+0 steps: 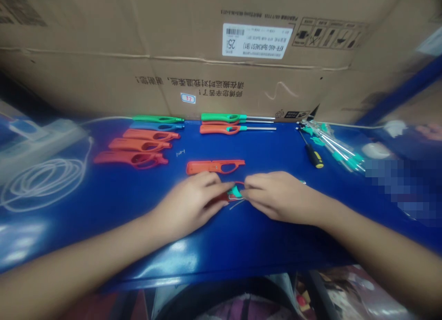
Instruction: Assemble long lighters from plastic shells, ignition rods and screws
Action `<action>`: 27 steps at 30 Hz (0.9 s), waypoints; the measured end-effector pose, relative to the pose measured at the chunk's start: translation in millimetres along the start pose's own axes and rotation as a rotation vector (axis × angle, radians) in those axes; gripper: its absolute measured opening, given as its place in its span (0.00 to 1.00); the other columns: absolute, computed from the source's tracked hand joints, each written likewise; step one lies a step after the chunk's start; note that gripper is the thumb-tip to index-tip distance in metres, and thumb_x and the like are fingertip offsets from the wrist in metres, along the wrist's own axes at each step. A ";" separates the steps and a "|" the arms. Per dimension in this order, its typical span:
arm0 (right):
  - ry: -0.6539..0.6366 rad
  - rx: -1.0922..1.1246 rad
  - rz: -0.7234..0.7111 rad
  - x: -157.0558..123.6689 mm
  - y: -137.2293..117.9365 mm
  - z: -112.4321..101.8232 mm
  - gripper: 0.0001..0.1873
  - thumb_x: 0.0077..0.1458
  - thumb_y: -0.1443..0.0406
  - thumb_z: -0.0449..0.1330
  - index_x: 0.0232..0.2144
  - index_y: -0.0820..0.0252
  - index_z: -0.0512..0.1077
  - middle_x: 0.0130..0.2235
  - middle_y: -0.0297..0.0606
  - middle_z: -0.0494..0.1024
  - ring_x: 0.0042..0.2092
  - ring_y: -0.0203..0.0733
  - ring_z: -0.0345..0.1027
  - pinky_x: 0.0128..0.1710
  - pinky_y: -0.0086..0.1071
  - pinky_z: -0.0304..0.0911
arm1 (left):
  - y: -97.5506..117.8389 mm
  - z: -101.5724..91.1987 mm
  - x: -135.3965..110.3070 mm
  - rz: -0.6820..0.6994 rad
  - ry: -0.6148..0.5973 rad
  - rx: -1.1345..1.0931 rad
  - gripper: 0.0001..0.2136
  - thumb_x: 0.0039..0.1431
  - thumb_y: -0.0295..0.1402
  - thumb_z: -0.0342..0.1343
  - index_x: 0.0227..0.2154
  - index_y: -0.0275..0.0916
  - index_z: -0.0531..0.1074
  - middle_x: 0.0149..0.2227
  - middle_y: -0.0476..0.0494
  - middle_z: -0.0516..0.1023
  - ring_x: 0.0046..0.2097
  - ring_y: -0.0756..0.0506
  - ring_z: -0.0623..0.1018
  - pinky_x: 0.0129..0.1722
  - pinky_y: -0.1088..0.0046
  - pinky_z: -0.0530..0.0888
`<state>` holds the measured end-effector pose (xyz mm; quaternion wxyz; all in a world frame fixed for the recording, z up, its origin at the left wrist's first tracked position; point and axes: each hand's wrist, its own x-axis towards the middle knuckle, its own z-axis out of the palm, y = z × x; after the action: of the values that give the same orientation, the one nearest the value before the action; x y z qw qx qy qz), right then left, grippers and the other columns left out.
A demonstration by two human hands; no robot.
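Note:
My left hand (193, 200) and my right hand (276, 195) meet at the middle of the blue table (138, 205). Both pinch a small part with a teal piece (235, 191) and a red body under it, with thin wires trailing beside it. Just beyond the hands lies an orange lighter handle shell (214, 166). The fingers of both hands are closed round the small part.
Several orange, blue and green handle shells (145, 145) lie at the left. Assembled lighters with metal tubes (235, 124) lie at the back. A screwdriver (312, 154) and teal-tipped metal tubes (334, 145) sit at the right. White cable (41, 182) coils at far left. A cardboard box (221, 53) stands behind.

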<state>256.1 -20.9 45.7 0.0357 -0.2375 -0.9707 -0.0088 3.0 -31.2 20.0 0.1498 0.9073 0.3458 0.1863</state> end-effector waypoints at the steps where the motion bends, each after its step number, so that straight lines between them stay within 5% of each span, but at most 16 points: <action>1: -0.008 -0.009 0.002 0.0 -0.8 -0.6 0.14 0.68 0.67 0.50 0.39 0.63 0.76 0.35 0.39 0.73 0.33 0.39 0.61 0.31 0.33 0.52 | 0.3 0.0 0.3 0.009 -0.003 0.017 0.16 0.68 0.33 0.54 0.57 0.39 0.72 0.42 0.41 0.76 0.43 0.43 0.77 0.42 0.66 0.76; 13: -0.027 0.144 0.124 -2.6 -1.1 -2.3 0.13 0.66 0.67 0.52 0.39 0.62 0.77 0.37 0.39 0.75 0.33 0.37 0.67 0.32 0.32 0.56 | 6.9 -0.6 0.0 0.123 -0.126 0.449 0.18 0.70 0.31 0.50 0.60 0.38 0.69 0.43 0.38 0.75 0.45 0.39 0.76 0.40 0.60 0.77; 18: 0.000 0.273 0.162 -2.9 -0.4 -5.4 0.10 0.63 0.69 0.53 0.40 0.61 0.75 0.40 0.39 0.75 0.36 0.38 0.69 0.34 0.31 0.60 | 7.0 -0.8 -1.6 0.127 -0.141 0.480 0.19 0.71 0.31 0.50 0.62 0.39 0.67 0.46 0.37 0.75 0.47 0.38 0.75 0.42 0.59 0.76; 24: -0.052 0.215 0.082 -0.5 0.2 -1.5 0.11 0.65 0.64 0.56 0.48 0.55 0.71 0.46 0.38 0.74 0.38 0.38 0.69 0.35 0.31 0.60 | 7.9 -3.1 -0.9 0.129 -0.146 0.446 0.15 0.71 0.30 0.49 0.57 0.39 0.71 0.47 0.38 0.75 0.47 0.39 0.75 0.43 0.60 0.76; 27: -0.035 0.187 0.076 1.6 1.8 3.4 0.09 0.68 0.63 0.52 0.45 0.56 0.72 0.45 0.38 0.73 0.36 0.37 0.68 0.33 0.31 0.59 | 7.9 -2.7 -0.5 0.137 -0.112 0.399 0.15 0.71 0.30 0.49 0.57 0.38 0.70 0.48 0.38 0.76 0.48 0.39 0.76 0.45 0.60 0.76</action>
<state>255.3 -18.5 42.4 0.0412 -0.2700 -0.9580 0.0873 6.0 -36.7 25.5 -0.0269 0.9493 0.3047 0.0733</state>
